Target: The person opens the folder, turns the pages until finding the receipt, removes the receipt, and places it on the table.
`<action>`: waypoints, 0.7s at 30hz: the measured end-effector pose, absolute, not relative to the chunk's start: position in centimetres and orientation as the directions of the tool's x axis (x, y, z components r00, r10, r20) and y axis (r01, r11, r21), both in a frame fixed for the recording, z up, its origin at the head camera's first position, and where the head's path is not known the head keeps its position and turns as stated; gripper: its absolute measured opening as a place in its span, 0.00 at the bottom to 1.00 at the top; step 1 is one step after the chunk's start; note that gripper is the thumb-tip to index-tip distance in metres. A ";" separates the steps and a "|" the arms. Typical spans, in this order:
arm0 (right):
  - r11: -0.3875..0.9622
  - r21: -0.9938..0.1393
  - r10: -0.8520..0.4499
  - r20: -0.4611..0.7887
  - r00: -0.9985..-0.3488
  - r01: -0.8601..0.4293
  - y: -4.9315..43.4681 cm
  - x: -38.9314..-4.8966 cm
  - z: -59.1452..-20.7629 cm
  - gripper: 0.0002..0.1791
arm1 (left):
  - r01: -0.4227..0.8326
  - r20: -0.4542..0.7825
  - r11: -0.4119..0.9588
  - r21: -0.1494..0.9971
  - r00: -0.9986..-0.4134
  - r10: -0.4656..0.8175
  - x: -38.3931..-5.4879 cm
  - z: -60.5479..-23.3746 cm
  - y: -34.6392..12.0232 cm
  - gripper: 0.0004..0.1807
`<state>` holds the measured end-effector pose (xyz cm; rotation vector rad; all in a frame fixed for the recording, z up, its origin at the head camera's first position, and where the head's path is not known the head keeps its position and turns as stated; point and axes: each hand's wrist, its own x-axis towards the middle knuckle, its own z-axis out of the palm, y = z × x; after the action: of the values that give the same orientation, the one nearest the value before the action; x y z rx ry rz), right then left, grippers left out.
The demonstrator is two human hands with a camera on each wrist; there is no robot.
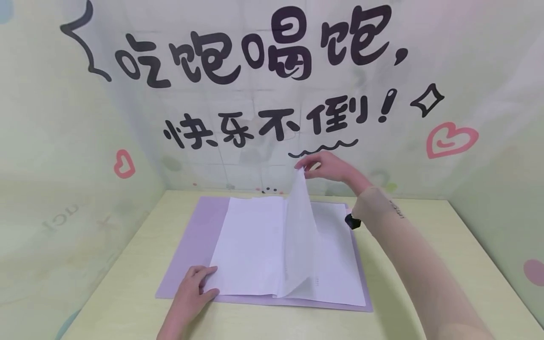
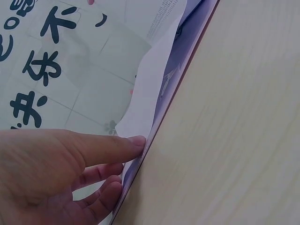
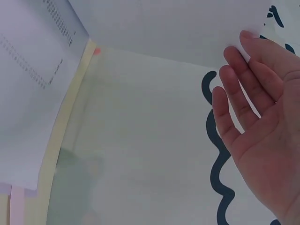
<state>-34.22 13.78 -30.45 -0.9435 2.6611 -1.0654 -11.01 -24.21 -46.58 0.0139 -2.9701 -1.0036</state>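
A purple folder (image 1: 180, 255) lies spread on the table with white pages on both sides. My right hand (image 1: 329, 166) pinches the top corner of a lifted sheet of paper (image 1: 299, 226) between thumb and forefinger. That sheet stands nearly upright near the middle fold, its lower end bending to the right. In the right wrist view the other fingers of the right hand (image 3: 258, 103) are extended. My left hand (image 1: 191, 290) rests at the lower left corner of the left page (image 1: 250, 245). The left wrist view shows its thumb (image 2: 126, 146) pressing on the paper edge.
The light wooden table (image 1: 408, 236) meets a pale wall covering (image 1: 255, 174) with large black characters and pink hearts. A small black object (image 1: 352, 221) shows beneath the right sleeve, by the folder's right edge.
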 end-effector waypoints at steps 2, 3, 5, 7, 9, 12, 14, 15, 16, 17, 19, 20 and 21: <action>0.557 -0.668 -0.574 0.118 -0.810 -0.493 12.9 -34.3 -30.6 0.17 | -0.006 0.005 0.796 0.606 -1.000 -0.011 -11.0 -46.6 -24.2 0.28; 0.554 -0.677 -0.565 0.123 -0.816 -0.485 12.5 -34.3 -30.6 0.16 | -0.006 0.006 0.795 0.606 -1.000 -0.012 -11.0 -46.6 -24.2 0.28; 0.541 -0.692 -0.555 0.131 -0.821 -0.477 11.5 -34.3 -30.8 0.16 | -0.005 0.007 0.795 0.607 -1.000 -0.012 -11.0 -46.6 -24.2 0.28; 0.517 -0.719 -0.550 0.136 -0.824 -0.464 10.5 -34.4 -30.9 0.15 | -0.005 0.006 0.793 0.609 -1.000 -0.011 -10.9 -46.5 -24.2 0.28; 0.501 -0.730 -0.548 0.148 -0.823 -0.465 9.6 -34.4 -31.1 0.15 | -0.005 0.008 0.792 0.610 -1.000 -0.012 -10.9 -46.5 -24.1 0.28; 0.491 -0.737 -0.537 0.164 -0.827 -0.465 8.0 -34.5 -31.5 0.15 | 0.001 0.016 0.793 0.609 -1.000 -0.011 -10.9 -46.4 -24.1 0.28; 0.483 -0.739 -0.528 0.181 -0.830 -0.469 7.0 -34.5 -31.9 0.15 | 0.010 0.026 0.796 0.605 -1.000 -0.007 -10.9 -46.4 -24.1 0.28; 0.475 -0.745 -0.522 0.189 -0.831 -0.468 6.5 -34.5 -32.2 0.15 | 0.009 0.026 0.796 0.605 -1.000 -0.008 -10.9 -46.4 -24.1 0.28; 0.462 -0.753 -0.518 0.200 -0.832 -0.469 5.9 -34.5 -32.4 0.15 | 0.009 0.026 0.795 0.606 -1.000 -0.008 -10.9 -46.4 -24.1 0.27; 0.450 -0.760 -0.512 0.210 -0.833 -0.469 5.3 -34.5 -32.6 0.15 | 0.012 0.028 0.796 0.605 -1.000 -0.007 -10.9 -46.4 -24.1 0.27; 0.428 -0.772 -0.505 0.228 -0.833 -0.470 4.2 -34.4 -33.1 0.16 | 0.014 0.029 0.798 0.603 -1.000 -0.004 -10.9 -46.4 -24.1 0.27; 0.420 -0.777 -0.502 0.231 -0.833 -0.469 3.7 -34.3 -33.4 0.16 | 0.012 0.027 0.798 0.602 -1.000 -0.005 -10.9 -46.4 -24.1 0.27; 0.412 -0.780 -0.504 0.235 -0.831 -0.470 3.2 -34.3 -33.6 0.17 | 0.010 0.024 0.800 0.600 -1.000 -0.005 -10.9 -46.4 -24.0 0.27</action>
<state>-34.26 3.16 -33.58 -0.9005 2.6089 -1.4223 -10.88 -24.04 -46.38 -0.0040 -2.9573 -0.9868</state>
